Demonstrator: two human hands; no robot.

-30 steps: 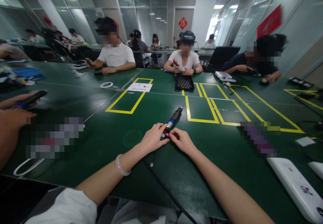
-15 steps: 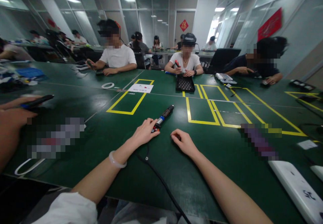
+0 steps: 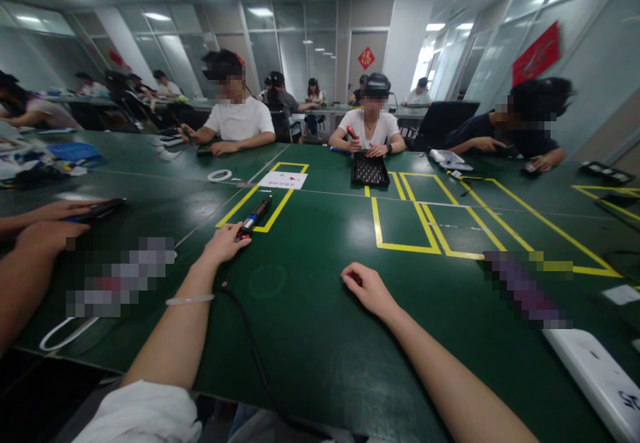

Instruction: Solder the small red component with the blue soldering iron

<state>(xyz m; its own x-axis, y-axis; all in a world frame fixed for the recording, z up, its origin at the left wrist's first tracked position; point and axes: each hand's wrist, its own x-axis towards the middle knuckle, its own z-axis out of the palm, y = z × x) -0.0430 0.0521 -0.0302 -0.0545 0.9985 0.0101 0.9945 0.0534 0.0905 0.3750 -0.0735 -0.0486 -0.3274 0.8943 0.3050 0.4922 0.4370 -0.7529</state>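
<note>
My left hand (image 3: 223, 243) is closed around the rear part of a corded electric screwdriver (image 3: 257, 214). The tool is black with a blue band and orange-red bits near the grip. It lies low over the table, its tip pointing away inside a yellow taped rectangle (image 3: 281, 211). From its rear a black cord (image 3: 250, 336) with a small ring runs back to the table's near edge. My right hand (image 3: 367, 286) rests on the green table (image 3: 300, 336), fingers curled towards the thumb. Nothing shows in it, though its palm side is hidden.
A white card (image 3: 283, 180) lies at the taped rectangle's far end. More yellow tape outlines (image 3: 407, 248) mark the right side. A white power strip (image 3: 590, 370) lies at near right. Across sits a person with a black tray (image 3: 370, 171); a neighbour's hands (image 3: 55, 226) are at left.
My left hand has moved left with the electric screwdriver, bringing its tip into the yellow rectangle. The cord has shifted left with it. My right hand stays in place, still curled.
</note>
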